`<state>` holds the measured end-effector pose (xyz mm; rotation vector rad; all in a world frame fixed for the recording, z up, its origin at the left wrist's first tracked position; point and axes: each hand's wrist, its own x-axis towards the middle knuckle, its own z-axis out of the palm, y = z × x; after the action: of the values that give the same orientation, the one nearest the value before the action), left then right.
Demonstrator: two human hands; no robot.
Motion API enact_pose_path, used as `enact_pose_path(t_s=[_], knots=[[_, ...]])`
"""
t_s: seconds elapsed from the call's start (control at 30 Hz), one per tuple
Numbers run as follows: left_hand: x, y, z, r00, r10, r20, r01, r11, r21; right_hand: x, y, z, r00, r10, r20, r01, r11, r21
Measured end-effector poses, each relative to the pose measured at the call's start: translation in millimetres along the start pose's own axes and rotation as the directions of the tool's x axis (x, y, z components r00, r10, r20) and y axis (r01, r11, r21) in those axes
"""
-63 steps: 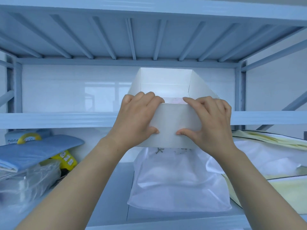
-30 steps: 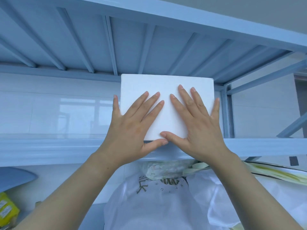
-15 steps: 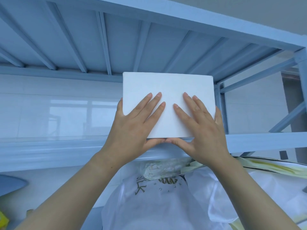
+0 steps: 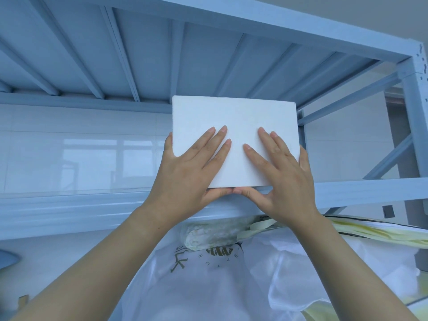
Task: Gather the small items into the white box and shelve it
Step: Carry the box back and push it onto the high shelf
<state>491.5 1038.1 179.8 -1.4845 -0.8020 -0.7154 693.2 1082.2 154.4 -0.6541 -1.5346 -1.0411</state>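
Both hands (image 4: pixel 234 172) press flat on the unmarked white box (image 4: pixel 234 117).

hands (image 4: pixel 234 172) flat on white box (image 4: pixel 234 117), shelf (image 4: pixel 69 209)

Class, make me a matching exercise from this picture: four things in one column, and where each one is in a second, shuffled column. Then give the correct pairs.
Column A
1. white box
2. left hand
3. right hand
4. white printed bag

Column B
a. on the lower level, under the shelf edge
b. flat on the box front, on the right part
c. standing on the shelf, below the ribbed blue deck
d. flat on the box front, on the left part

Pairs: 1-c, 2-d, 3-b, 4-a
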Motion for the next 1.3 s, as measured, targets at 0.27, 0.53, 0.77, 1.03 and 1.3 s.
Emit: enact_pose_path(t_s=[0.27,0.53,0.77,1.03,1.3], knots=[[54.0,73.7,25.2,0.999,-0.004,0.049,0.002,0.999,0.051,-23.8,89.3,-14.2,1.0,0.004,0.025,-0.006,0.998,0.061],[118.7,168.4,61.6,0.999,-0.006,0.035,0.003,0.997,0.073,-57.1,203.1,-30.6,1.0,0.0,0.008,-0.001,0.997,0.074],[163.6,230.9,95.5,1.0,-0.008,0.015,0.007,0.999,0.036,-79.8,283.8,-41.8,1.0,-0.006,0.023,0.006,1.0,0.011],[201.4,276.7,134.6,1.0,0.009,-0.021,-0.009,1.0,-0.011,-98.6,346.7,-41.8,1.0,0.024,0.019,-0.023,0.999,-0.043],[225.6,308.8,161.1,1.0,0.008,0.006,-0.008,1.0,0.004,-113.4,394.1,-31.1,0.999,0.036,0.003,-0.036,0.999,-0.03]])
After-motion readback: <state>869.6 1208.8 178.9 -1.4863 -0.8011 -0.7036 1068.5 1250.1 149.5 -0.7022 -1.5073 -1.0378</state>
